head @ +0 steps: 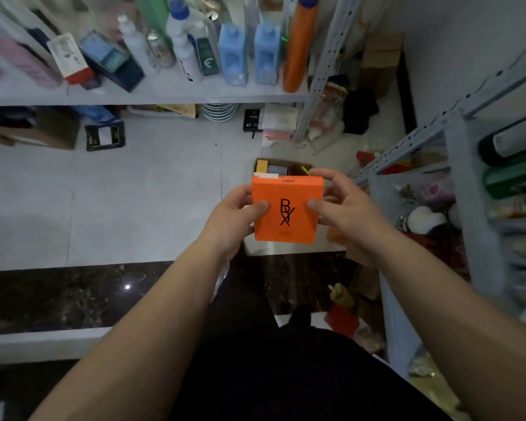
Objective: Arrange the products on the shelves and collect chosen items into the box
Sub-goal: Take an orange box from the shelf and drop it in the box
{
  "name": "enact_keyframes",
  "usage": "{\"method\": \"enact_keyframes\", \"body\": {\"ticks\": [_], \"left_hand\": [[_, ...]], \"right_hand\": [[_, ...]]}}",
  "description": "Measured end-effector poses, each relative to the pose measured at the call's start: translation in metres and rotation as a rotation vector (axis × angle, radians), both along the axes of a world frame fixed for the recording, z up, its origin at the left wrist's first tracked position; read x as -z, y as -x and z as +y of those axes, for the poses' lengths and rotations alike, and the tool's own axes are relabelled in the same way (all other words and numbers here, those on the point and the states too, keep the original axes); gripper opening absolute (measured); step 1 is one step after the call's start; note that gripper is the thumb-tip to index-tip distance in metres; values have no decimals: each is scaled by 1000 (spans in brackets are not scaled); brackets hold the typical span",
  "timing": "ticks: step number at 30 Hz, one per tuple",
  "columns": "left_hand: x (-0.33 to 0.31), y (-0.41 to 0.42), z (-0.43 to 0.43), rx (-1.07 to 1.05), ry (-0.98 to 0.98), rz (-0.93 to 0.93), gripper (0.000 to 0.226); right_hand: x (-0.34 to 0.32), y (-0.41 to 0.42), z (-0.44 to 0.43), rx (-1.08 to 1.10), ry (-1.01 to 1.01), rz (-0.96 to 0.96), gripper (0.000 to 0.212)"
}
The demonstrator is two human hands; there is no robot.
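Left hand (237, 211), right hand (343, 205) grip orange carton (287, 208) above box (286, 167).

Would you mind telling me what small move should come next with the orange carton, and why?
Probably lower the orange carton into the open cardboard box. The left hand and right hand grip its sides, and it is held over that box on the floor, which already holds a few items.
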State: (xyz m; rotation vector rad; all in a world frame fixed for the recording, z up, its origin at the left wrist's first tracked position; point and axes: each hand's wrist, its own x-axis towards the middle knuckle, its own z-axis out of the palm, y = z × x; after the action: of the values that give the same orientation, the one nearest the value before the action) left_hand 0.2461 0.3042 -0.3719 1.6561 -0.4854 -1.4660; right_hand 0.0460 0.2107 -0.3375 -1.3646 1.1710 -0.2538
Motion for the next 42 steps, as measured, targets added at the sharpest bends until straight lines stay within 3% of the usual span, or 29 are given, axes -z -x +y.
{"method": "enact_keyframes", "body": {"ticks": [5,10,14,18,20,23,26,31,37,42], "left_hand": [[45,-55,-81,137,-34,-94,31],[96,-81,-152,252,-88,-172,24],[163,-79,-192,313,-135,-194,25],[251,-66,-210,378,-188,-200,29],[295,-66,-213,397,-233,-205,41],[360,-72,-216,397,-333,-283,57],[420,-82,-217,489,-395,-384,58],[497,-86,-224,794,-332,-573,61],[563,-86,-232,1135,-167,-866,82],[591,-82,-239,1249,-83,-1048,92]], "right_hand": [[36,-46,-70,-81,125,228,28],[106,-70,-129,-233,189,431,30],[175,-73,-159,-233,156,447,34],[262,-60,-182,-203,69,430,20],[311,-54,-190,-196,37,453,22],[380,-49,-201,-154,14,484,26],[444,-53,-213,-150,36,495,26],[539,-57,-225,-223,90,530,24],[620,-62,-235,-277,90,592,29],[661,-75,-234,-175,110,642,40]]}}
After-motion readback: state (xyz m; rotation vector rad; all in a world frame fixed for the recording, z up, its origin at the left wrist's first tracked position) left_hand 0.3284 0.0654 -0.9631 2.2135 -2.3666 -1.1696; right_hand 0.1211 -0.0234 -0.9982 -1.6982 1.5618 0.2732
